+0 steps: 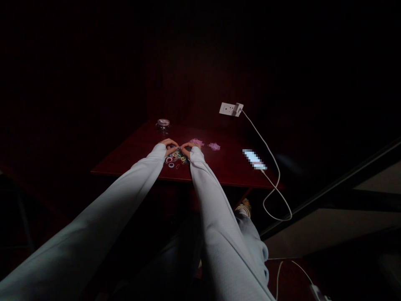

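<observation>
On the dark red table (131, 161), a heap of small coloured bands like hair ties (175, 155) lies below my hands. My left hand (169, 144) comes in from the left, its fingers bent and the tips drawn together over the heap. Opposite it, my right hand (187, 149) is curled, its fingertips almost meeting those of the left. Whatever is pinched between them is too small and dark to name. A pale ring-shaped band (171, 165) lies apart at the near side. Just past my right hand is a pink pile of small pieces (196, 142), with a second pink pile (214, 146) to its right.
A clear jar with a pinkish lid (163, 123) stands at the table's back left. Toward the right edge lies a lit phone (254, 159), its white cable (269, 148) running to a wall socket (227, 109) and looping below the table edge. The surroundings are very dark.
</observation>
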The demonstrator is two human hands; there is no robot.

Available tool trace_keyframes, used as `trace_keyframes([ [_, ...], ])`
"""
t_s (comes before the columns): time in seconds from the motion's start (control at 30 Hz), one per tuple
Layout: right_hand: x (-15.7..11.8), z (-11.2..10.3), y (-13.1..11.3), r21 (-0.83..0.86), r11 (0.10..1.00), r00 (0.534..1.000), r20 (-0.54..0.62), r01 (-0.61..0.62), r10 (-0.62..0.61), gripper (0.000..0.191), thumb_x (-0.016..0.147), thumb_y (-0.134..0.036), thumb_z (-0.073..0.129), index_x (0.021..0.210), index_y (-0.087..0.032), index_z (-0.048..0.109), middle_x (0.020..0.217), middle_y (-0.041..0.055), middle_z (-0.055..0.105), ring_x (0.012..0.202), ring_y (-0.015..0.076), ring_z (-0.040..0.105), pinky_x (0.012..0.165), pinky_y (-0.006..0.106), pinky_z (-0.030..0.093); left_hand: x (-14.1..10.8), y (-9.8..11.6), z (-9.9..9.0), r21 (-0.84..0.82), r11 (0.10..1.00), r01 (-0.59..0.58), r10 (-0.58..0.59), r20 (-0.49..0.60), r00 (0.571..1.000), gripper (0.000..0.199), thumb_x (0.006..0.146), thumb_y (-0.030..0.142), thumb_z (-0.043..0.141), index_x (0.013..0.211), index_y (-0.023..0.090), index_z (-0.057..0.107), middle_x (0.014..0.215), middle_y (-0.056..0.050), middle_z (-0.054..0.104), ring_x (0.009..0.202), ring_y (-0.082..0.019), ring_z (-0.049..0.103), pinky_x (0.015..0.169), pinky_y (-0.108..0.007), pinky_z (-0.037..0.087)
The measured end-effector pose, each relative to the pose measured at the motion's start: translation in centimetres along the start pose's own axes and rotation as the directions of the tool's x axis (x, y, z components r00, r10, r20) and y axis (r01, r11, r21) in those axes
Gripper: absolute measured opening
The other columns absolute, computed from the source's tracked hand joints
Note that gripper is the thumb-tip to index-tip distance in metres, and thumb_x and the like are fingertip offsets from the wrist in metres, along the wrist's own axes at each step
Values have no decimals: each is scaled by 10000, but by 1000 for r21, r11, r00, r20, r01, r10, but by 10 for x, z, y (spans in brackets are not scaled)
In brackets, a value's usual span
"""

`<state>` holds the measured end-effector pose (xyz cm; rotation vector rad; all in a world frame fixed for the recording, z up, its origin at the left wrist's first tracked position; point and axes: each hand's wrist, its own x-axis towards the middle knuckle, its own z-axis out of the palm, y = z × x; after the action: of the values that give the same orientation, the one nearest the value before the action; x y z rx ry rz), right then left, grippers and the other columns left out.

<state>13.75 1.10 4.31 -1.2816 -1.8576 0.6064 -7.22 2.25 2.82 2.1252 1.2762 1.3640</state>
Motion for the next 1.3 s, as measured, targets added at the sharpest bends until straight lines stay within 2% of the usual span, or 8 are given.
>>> trace_keyframes([
  [0.33,-3,-1,-4,-23,999,1000,7,-22,22,126,960,-377,780,1029,-316,866,1221,8,792,1390,294,558,1247,448,429,1,-6,5,7,999,38,-37,-36,999,351,834,566,695,838,218,742,886,-41,697,692,-161,525,624,-286,455],
  [0.6,0,-1,-3,-14,1000,1000,24,2,-2,149,982,-401,779,1051,-310,876,1210,13,802,1379,297,551,1262,465,412,1,-3,2,33,999,27,-28,11,1000,349,790,543,805,853,202,771,825,-5,674,618,-122,455,608,-269,437],
  [0.9,9,6,10,11,999,999,-1,45,-45,131,966,-416,829,1021,-311,886,1152,26,803,1361,311,567,1263,482,412,1,-9,3,41,999,-29,29,15,999,397,858,602,745,859,206,762,860,-20,674,666,-142,509,628,-275,446],
  [1.3,7,6,10,47,998,999,-32,33,-32,168,960,-457,823,1015,-313,889,1146,22,811,1348,301,583,1241,458,426,2,-16,6,56,998,3,-3,0,1000,375,907,572,707,881,204,770,898,-34,703,665,-146,530,629,-282,454],
])
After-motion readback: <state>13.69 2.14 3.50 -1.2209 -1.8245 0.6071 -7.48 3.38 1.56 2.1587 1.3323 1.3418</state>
